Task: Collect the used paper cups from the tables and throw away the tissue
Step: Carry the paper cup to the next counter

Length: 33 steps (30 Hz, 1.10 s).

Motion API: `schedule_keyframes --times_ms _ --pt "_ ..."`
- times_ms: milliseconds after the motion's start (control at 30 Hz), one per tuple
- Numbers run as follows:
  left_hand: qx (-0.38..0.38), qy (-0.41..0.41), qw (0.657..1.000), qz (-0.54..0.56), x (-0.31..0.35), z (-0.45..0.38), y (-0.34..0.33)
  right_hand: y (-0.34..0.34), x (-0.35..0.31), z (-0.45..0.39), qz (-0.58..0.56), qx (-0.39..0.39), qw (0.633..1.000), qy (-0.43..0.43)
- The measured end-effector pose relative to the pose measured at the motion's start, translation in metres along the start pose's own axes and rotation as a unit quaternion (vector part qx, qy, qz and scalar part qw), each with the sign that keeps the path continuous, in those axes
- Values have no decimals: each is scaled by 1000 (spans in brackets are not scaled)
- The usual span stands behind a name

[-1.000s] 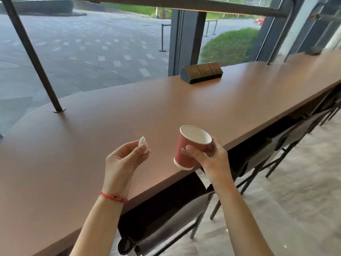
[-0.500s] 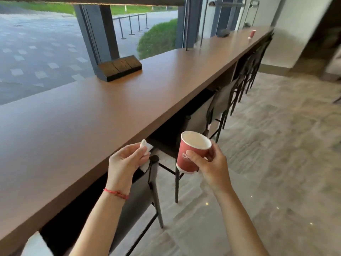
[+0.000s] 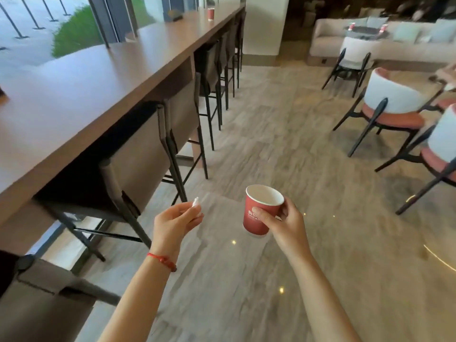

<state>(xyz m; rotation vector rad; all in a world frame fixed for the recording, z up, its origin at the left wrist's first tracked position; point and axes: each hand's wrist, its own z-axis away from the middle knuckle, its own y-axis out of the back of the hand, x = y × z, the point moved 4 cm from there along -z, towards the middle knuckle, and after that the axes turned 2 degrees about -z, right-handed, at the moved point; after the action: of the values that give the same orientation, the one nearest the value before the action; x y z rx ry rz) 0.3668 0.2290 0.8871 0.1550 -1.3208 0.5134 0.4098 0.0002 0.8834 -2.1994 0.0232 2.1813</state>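
My right hand (image 3: 287,223) grips a red paper cup (image 3: 259,213) upright over the floor; its white inside looks empty. My left hand (image 3: 175,224) pinches a small crumpled white tissue (image 3: 195,201) between thumb and fingers. Both hands are held in front of me, away from the long brown counter (image 3: 74,95). Another red cup (image 3: 210,14) stands far down that counter. Two more red cups (image 3: 351,26) (image 3: 383,27) stand on a round grey table (image 3: 367,32) at the back right.
Dark bar stools (image 3: 148,154) line the counter on my left. Armchairs with white backs and pink seats (image 3: 392,104) stand on the right, a pale sofa (image 3: 328,38) behind the round table. Open tiled floor (image 3: 283,144) lies between.
My view has swung right, from the window counter to the room. Both hands, still holding the cup and the tissue, have left the counter and now hang over the floor.
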Motion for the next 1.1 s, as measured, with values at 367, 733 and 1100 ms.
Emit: schedule_keyframes --times_ms 367,733,1100 --pt "-100 44 994 -24 -19 -100 -138 93 25 -94 10 108 994 -23" --pt "-115 50 991 -47 21 -308 -246 76 24 -321 2 110 994 -28" --pt "-140 80 985 -59 69 -458 -389 131 3 -504 -4 162 985 -54"
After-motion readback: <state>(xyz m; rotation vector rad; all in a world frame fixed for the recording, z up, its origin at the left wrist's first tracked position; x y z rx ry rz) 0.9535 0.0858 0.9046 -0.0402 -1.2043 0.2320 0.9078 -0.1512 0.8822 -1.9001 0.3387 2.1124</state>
